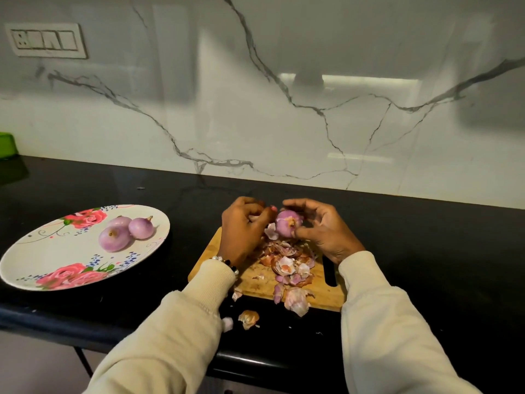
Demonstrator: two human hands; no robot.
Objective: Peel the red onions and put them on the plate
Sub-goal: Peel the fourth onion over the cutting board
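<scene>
Right hand (321, 231): fingers curled round a small round red onion (288, 223), cupping it from the right and holding it just above the far end of the board. Left hand (244, 226): fingers curled at the onion's left side, seemingly pinching a strip of skin; what the fingertips hold is too small to tell for sure.

Step in hand, as judged: stripping the last papery skin. Best done by keeping the right hand steady, pulling the skin from root end toward tip in whole strips, and letting the scraps drop on the heap below, not on the desk.

Onion in hand: pale purple and glossy, mostly bare, tan root end facing the camera, a loose flake hanging at its lower left.

Beneath it: rectangular wooden chopping board (326, 300) with a slot handle on its right side, carrying a heap of pink, white and brown onion peels (287, 265). A few peels lie off the near edge on the black polished desk (426, 251).

Left of the board, well apart: oval white plate with pink rose pattern (42, 263), holding three peeled red onions (115, 237), touching one another, in its far right part.

Far side: white marble-look wall with grey veins (284, 123); a switch panel (47, 41) at upper left.
</scene>
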